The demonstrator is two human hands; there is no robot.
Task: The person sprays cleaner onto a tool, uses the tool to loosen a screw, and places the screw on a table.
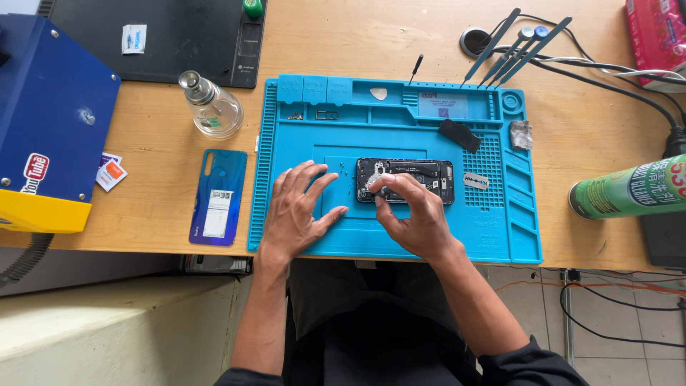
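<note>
Head view: opened phone (421, 179) lengthwise left-right.

One head-worn camera looks steeply down (from close above) at the blue work mat (429, 239) and desk edge.

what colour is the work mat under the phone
Bright light blue mat, clearest in the head view.

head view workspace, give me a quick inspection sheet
surface: wooden desk with blue repair mat
job's things: opened phone on the mat; blue back cover left of the mat
clutter: glass bottle, razor blade, green spray can, tweezers
grippers: left hand flat on the mat; right hand fingers on the phone
cables: black and white leads at right
surroundings: blue machine, tiled floor
</note>
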